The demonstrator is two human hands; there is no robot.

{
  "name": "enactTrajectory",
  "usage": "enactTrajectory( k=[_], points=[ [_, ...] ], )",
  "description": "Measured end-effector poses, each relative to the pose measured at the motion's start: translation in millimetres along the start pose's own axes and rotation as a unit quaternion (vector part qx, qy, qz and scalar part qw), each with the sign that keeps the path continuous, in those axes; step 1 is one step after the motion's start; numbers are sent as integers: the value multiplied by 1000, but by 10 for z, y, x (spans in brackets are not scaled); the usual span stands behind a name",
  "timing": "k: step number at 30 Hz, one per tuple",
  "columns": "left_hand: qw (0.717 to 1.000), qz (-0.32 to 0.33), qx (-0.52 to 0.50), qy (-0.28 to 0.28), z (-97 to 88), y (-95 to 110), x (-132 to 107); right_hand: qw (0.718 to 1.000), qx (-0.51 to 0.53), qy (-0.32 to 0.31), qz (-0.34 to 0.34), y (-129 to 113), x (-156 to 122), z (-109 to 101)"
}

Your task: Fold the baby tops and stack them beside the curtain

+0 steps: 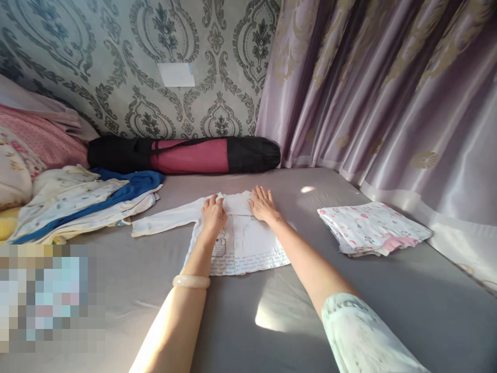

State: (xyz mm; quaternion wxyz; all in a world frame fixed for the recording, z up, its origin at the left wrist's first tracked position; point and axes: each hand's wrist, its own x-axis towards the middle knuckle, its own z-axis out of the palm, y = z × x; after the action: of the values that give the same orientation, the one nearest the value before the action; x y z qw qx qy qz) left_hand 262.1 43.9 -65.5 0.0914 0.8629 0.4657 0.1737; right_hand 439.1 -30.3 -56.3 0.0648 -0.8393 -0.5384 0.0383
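A small white long-sleeved shirt [243, 243] with printed lettering near its hem lies spread on the grey bed sheet [229, 321]. One sleeve [166, 217] reaches out to the left; a white fabric layer, seemingly the other sleeve, lies across the upper chest. My left hand [214, 213] rests on the shirt's upper left, its fingers slightly bent and apart, gripping nothing visible. Over at the upper right edge, my right hand [264, 204] presses flat with fingers spread. A pale bangle [191, 281] circles my left forearm.
Folded floral-print clothes [373, 225] lie at right, near the purple curtain [388, 103]. Several loose garments [89, 199] are piled at left beside a pink pillow [50, 140]. Along the patterned wall lies a long black-and-red bag [190, 155]. The lower left corner is pixelated.
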Motion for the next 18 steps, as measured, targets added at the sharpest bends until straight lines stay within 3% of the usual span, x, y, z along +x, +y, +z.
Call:
enactTrajectory(
  k=[5, 11, 18],
  points=[
    [996, 70, 5, -62, 3, 23, -32, 998, 15, -31, -62, -6, 41, 99],
    [993, 66, 19, -95, 20, -2, -54, 997, 9, -48, -57, 14, 89, 191],
    [991, 51, 2, -125, -65, -9, -48, 995, 22, -90, -41, -37, 126, 65]
  ],
)
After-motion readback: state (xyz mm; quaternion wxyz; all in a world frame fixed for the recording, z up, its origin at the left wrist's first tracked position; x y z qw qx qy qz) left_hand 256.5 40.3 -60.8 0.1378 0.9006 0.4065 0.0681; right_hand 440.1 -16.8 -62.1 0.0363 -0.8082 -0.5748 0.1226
